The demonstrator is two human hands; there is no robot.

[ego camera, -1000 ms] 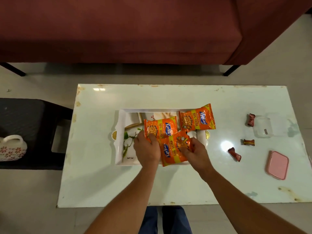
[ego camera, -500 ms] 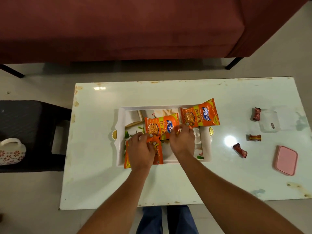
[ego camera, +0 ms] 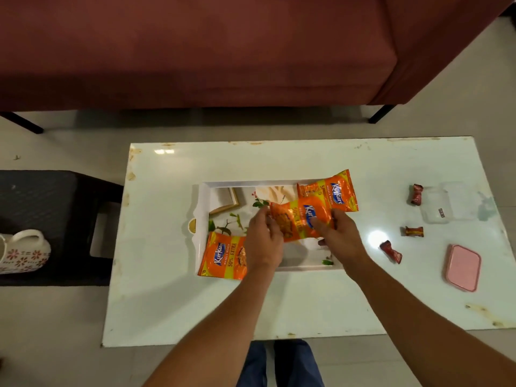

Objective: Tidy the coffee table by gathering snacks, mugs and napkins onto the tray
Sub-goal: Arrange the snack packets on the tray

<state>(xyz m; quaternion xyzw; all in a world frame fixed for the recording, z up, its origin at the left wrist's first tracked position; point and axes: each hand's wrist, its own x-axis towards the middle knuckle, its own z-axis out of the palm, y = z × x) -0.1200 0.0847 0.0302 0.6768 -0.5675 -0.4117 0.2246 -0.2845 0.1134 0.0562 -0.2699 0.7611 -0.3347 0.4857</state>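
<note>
A white printed tray (ego camera: 203,216) lies in the middle of the white coffee table (ego camera: 279,303). One orange snack packet (ego camera: 223,256) rests on the tray's front left corner, overhanging the rim. A second orange packet (ego camera: 335,191) lies at the tray's back right. Both hands hold a third orange packet (ego camera: 298,219) just above the tray's middle: my left hand (ego camera: 264,241) grips its left end and my right hand (ego camera: 339,236) its right end. Three wrapped candies (ego camera: 417,194) (ego camera: 414,231) (ego camera: 391,251) lie on the table to the right of the tray.
A clear plastic box (ego camera: 446,203) and a pink lid (ego camera: 462,268) sit near the table's right edge. A floral mug (ego camera: 23,251) stands on a dark stool (ego camera: 55,208) at the left. A maroon sofa (ego camera: 195,51) runs behind the table.
The left hand let go of the packet now lying at the tray's front left. Both hands have since taken hold of the middle packet and lifted it a little above the tray.
</note>
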